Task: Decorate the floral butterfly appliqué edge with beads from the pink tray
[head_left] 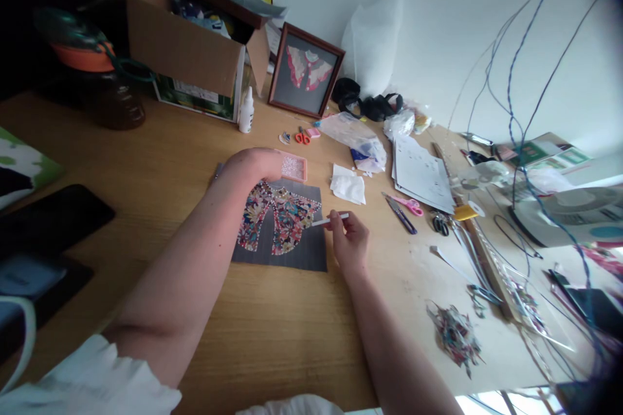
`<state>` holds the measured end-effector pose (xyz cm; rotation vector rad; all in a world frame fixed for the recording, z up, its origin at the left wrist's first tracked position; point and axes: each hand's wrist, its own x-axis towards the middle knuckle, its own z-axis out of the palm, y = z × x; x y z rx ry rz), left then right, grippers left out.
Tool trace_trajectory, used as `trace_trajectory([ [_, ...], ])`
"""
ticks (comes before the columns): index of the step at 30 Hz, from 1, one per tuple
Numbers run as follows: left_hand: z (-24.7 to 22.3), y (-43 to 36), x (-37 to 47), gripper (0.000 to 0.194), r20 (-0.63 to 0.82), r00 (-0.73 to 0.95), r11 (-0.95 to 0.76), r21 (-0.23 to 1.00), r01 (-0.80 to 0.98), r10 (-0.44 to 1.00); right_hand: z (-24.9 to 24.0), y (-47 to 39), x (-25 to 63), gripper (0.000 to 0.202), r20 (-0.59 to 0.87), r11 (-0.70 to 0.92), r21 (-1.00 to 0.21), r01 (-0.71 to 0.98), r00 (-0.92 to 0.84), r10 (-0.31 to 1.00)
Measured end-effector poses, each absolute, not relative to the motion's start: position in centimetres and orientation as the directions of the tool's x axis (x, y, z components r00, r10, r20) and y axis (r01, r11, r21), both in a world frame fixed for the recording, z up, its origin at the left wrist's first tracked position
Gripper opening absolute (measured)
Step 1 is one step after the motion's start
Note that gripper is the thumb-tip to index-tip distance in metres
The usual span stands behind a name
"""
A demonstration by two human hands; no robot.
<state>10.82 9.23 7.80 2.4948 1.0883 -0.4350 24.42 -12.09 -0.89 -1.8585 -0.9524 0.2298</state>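
My right hand (351, 241) is closed around a slim white pen-like stick (322, 222), whose tip meets the right edge of a flowered garment-shaped piece (287, 224). White dots that look like beads line the edges of that piece. It lies on a dark grey sheet (304, 262) on the desk. Beyond it, my left hand (263, 162) grips the left side of a small pink tray (305, 170) filled with tiny pale beads. The fingers of that hand are partly hidden behind its back. My left forearm covers the sheet's left side.
Behind stand a white squeeze bottle (246, 111), orange-handled scissors (302, 136) and a framed garment picture (307, 71). On the right lie crumpled tissue (348, 185), pink scissors (411, 205), paper sheets (422, 168) and a thread tangle (457, 336). A phone (63, 220) lies left.
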Motion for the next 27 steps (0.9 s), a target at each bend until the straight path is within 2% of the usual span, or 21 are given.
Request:
trace_trajectory([
  [15,7.7,9.15,10.79,0.041,-0.388,0.677,-0.632,0.258,0.731,0.625,-0.95,-12.13,24.38,0.042,0.229,-0.197,-0.842,0.503,0.662,0.713],
  [27,7.52,9.46,10.7,0.04,-0.375,0.663,-0.618,0.25,0.745,0.648,-1.13,-12.18,24.79,0.042,0.295,-0.127,-0.863,0.489,0.692,0.659],
])
